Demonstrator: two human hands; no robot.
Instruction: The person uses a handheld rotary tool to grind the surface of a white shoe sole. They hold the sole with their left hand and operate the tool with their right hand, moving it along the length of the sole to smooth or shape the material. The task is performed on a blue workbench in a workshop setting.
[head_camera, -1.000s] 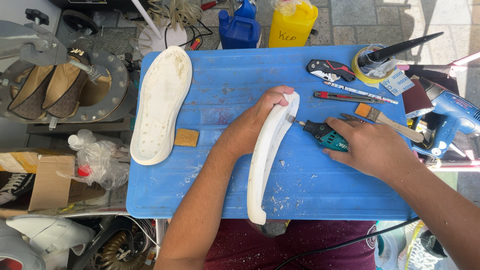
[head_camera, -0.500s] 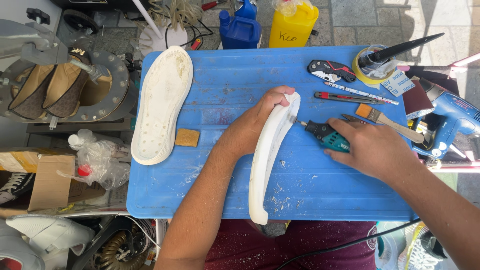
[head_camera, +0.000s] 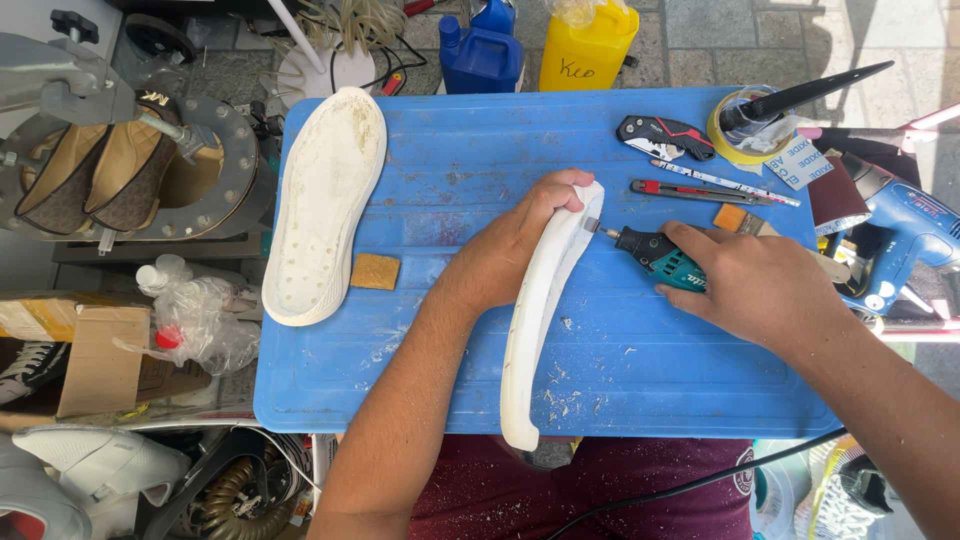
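Currently grinding: left hand clamped around upright white shoe sole, right hand closed on teal rotary tool, needing steady bit pressure over blue tabletop.

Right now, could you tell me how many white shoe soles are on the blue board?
2: one white sole lies flat at the board's left; the other sole stands on edge, held by the left hand.

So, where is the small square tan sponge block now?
In the head view, the small square tan sponge block lies on the blue plastic board's left part, beside the flat white shoe sole.
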